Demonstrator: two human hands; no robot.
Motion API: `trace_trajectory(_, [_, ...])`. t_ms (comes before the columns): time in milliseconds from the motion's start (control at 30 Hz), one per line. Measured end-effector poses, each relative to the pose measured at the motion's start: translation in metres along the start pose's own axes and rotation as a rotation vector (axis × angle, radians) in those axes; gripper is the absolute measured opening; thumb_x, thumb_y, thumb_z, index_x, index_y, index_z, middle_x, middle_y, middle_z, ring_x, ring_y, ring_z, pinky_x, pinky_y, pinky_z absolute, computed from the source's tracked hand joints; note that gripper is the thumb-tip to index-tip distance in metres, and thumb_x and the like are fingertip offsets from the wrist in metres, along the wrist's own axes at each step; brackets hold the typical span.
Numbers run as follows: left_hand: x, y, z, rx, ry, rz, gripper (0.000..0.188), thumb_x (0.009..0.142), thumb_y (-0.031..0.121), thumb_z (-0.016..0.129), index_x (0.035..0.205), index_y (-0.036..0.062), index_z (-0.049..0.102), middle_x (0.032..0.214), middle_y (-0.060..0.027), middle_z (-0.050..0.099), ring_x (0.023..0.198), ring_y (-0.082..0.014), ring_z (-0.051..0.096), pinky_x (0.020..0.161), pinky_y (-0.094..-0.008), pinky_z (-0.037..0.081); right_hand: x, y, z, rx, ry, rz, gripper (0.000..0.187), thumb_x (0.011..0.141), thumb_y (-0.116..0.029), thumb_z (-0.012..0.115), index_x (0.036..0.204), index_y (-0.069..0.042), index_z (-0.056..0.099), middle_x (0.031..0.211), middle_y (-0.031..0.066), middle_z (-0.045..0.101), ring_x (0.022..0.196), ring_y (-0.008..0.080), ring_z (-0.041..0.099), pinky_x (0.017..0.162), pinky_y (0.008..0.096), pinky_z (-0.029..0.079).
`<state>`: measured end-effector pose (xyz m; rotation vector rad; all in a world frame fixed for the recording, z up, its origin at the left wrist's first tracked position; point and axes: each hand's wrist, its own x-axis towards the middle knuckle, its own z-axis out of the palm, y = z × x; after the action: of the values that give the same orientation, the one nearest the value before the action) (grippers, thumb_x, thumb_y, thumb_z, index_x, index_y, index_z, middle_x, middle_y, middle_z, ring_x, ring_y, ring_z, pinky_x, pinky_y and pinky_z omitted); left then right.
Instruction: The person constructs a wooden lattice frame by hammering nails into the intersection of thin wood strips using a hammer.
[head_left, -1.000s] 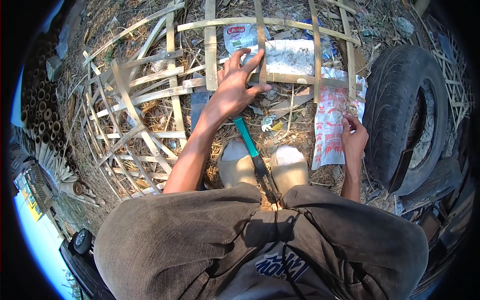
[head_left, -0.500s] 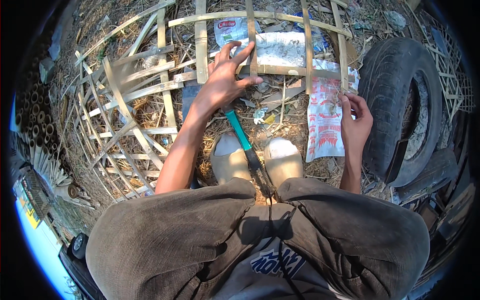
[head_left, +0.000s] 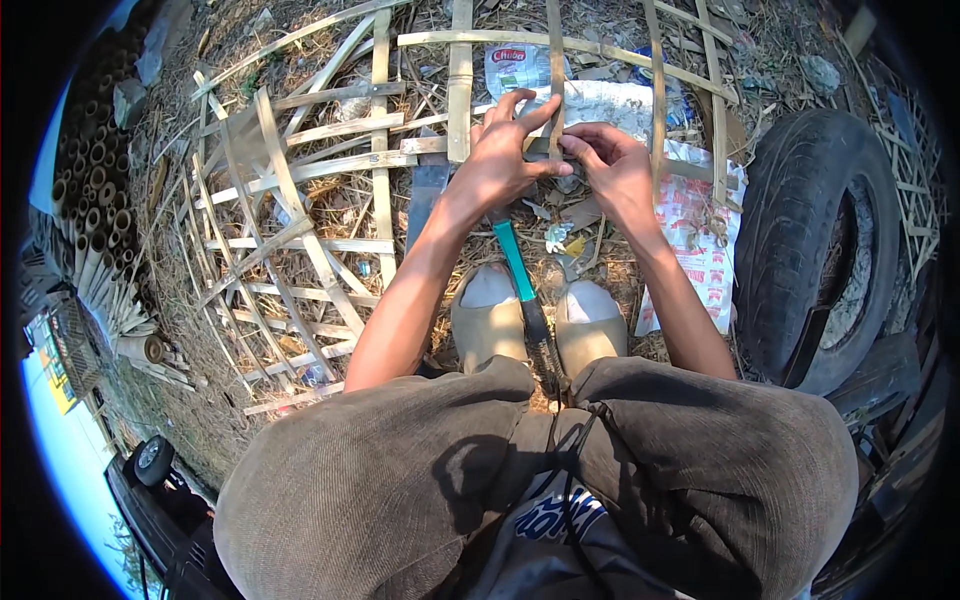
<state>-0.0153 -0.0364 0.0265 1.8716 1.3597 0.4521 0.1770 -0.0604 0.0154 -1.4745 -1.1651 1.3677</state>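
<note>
A lattice of flat bamboo strips (head_left: 460,85) lies across the ground in front of me. My left hand (head_left: 500,155) grips it where an upright strip (head_left: 556,75) crosses a horizontal one, with its index finger on the upright and its thumb lower down. Against the same crossing, my right hand (head_left: 615,170) pinches with thumb and index finger; whatever sits between those fingertips is too small to make out. Below my left wrist, a tool with a green and black handle (head_left: 515,260) leans between my shoes (head_left: 590,325); its upper end is hidden.
Another curved bamboo lattice (head_left: 290,230) spreads to the left. At the right stands an old tyre (head_left: 800,230), beside a printed plastic sack (head_left: 695,240). A whitish block (head_left: 610,105) and a plastic wrapper (head_left: 510,68) lie beneath the lattice. Cut bamboo poles (head_left: 95,190) are stacked far left.
My right hand has come left from the lattice's right end to the crossing beside my left hand. The left hand keeps its grip. The whole view has shifted slightly.
</note>
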Motion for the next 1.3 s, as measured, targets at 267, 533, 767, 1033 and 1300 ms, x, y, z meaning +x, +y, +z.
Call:
trace_trajectory(267, [-0.006, 0.002, 0.001, -0.06, 0.06, 0.001, 0.086, 0.072, 0.043, 0.091, 0.148, 0.0174, 0.059, 0.155, -0.0209, 0.046, 0.143, -0.0414, 0.046, 0.118, -0.0515, 0.039, -0.002, 0.007, 0.007, -0.129, 0.051, -0.092, 0.017, 0.096, -0.011, 0.072, 0.108, 0.0, 0.076, 0.091, 0.0074, 0.078, 0.081, 0.0102, 0.071, 0.074, 0.027, 0.056])
trace_trajectory(533, [-0.008, -0.005, 0.003, -0.187, 0.145, 0.119, 0.044, 0.085, 0.022, 0.082, 0.126, 0.0086, 0.074, 0.141, -0.0205, 0.06, 0.133, -0.0383, 0.055, 0.112, -0.0476, 0.043, -0.009, 0.003, 0.013, -0.22, 0.108, -0.22, 0.013, 0.095, -0.007, 0.072, 0.106, -0.002, 0.076, 0.091, 0.0117, 0.078, 0.078, 0.0155, 0.074, 0.072, 0.0301, 0.057])
trace_trajectory(767, [-0.007, -0.002, 0.004, -0.262, 0.175, 0.155, 0.027, 0.089, 0.01, 0.076, 0.116, 0.0075, 0.079, 0.124, -0.0114, 0.07, 0.123, -0.0309, 0.062, 0.107, -0.0428, 0.047, -0.008, 0.009, 0.012, -0.316, 0.11, -0.405, 0.022, 0.093, -0.005, 0.074, 0.114, -0.002, 0.067, 0.094, 0.0131, 0.077, 0.08, 0.0224, 0.077, 0.071, 0.0335, 0.06])
trace_trajectory(1033, [-0.007, -0.004, 0.008, -0.352, 0.171, 0.096, 0.026, 0.09, 0.011, 0.077, 0.116, 0.0069, 0.079, 0.123, -0.0116, 0.071, 0.12, -0.0275, 0.064, 0.103, -0.0407, 0.05, -0.01, 0.009, 0.015, -0.263, 0.121, -0.364, 0.043, 0.093, -0.003, 0.075, 0.122, -0.005, 0.043, 0.1, 0.0187, 0.078, 0.091, 0.028, 0.078, 0.074, 0.0362, 0.061])
trace_trajectory(1300, [-0.005, 0.007, 0.016, -0.379, 0.224, 0.026, 0.02, 0.088, 0.013, 0.08, 0.108, 0.0076, 0.082, 0.119, -0.0112, 0.071, 0.112, -0.0244, 0.068, 0.098, -0.0368, 0.053, -0.008, 0.02, 0.004, -0.325, 0.147, -0.387, 0.04, 0.093, -0.006, 0.076, 0.121, -0.003, 0.048, 0.1, 0.0191, 0.078, 0.093, 0.0306, 0.078, 0.075, 0.0372, 0.061])
